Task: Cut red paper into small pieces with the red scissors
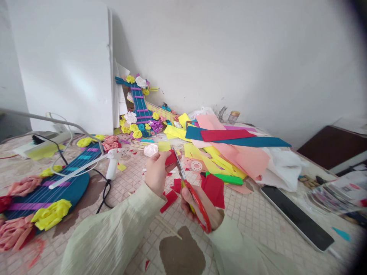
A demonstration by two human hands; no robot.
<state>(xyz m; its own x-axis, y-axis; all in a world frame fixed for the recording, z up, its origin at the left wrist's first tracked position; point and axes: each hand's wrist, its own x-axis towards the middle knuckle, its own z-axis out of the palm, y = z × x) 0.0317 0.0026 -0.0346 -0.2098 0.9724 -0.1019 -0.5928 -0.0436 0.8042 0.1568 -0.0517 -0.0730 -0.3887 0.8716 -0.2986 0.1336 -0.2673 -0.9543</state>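
Between the fingers of my left hand (pixel 156 173) is a small piece of red crepe paper (pixel 171 159). My right hand (pixel 200 204) grips a pair of scissors (pixel 197 202) with red and yellow handles. Their blades point up and away, right against the red piece. Below my hands lie red paper scraps (pixel 169 201) and, by my right wrist, a larger red crepe sheet (pixel 213 190). A crumpled white paper flower (pixel 151 150) rests just beyond my left hand.
Colored crepe strips (pixel 237 142) pile up at the back right. A glue gun (pixel 112 164) with its cable stands left, beside a blue flower-decorated panel (pixel 77 187). A similar decorated piece (pixel 140 105) leans at the back. A phone (pixel 298 217) and a green marker (pixel 225 178) lie right.
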